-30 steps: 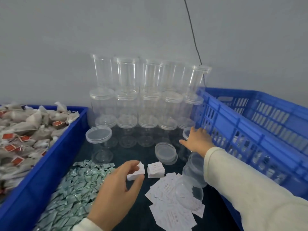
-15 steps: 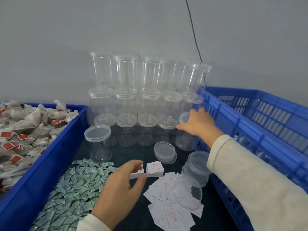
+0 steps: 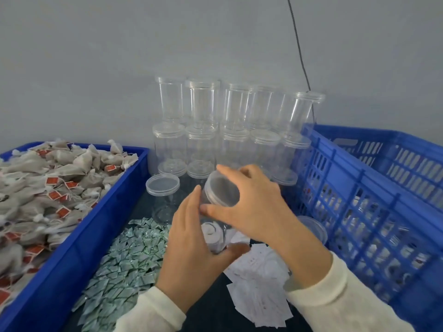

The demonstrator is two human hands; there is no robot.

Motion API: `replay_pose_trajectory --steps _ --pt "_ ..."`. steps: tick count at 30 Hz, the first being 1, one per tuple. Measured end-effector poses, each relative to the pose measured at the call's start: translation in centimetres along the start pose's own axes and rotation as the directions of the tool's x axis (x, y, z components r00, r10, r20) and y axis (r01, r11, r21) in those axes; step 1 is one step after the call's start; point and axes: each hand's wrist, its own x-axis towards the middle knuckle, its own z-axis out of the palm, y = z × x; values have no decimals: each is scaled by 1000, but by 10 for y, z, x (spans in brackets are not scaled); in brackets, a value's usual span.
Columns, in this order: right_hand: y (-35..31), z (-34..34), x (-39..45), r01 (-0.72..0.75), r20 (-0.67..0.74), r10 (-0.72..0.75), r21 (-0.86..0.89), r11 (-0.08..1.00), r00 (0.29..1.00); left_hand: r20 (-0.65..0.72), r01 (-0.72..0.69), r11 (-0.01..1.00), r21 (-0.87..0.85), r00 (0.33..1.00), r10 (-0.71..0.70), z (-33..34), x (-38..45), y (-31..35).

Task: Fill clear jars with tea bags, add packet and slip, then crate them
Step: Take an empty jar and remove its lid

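I hold a clear lidded jar tilted toward me above the dark table. My left hand wraps round its body from below. My right hand grips its lid with fingers curled over the rim. Tea bags with red tags fill the solid blue bin on the left. Small green-white packets lie in a heap in front of me. White paper slips are scattered under my right forearm. The slotted blue crate stands on the right.
Clear lidded jars are stacked in rows against the grey wall. One lidded jar stands alone in front of them. A loose clear lid lies beside the crate wall. A black cable hangs down the wall.
My right hand took a jar from beside the crate and brought it toward me. My left hand left the slip stacks and now holds the jar's body.
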Motion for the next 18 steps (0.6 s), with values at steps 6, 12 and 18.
replay_pose_trajectory --steps 6,12,18 --pt "-2 47 -32 1 64 -12 164 986 998 -99 80 996 43 992 -76 -1 -26 -25" --pt "4 62 -35 -114 239 51 260 959 970 -37 -5 887 463 999 25 -2 -38 -36" --pt "11 58 -33 -245 320 174 198 949 931 -53 -116 777 618 981 188 4 -39 -46"
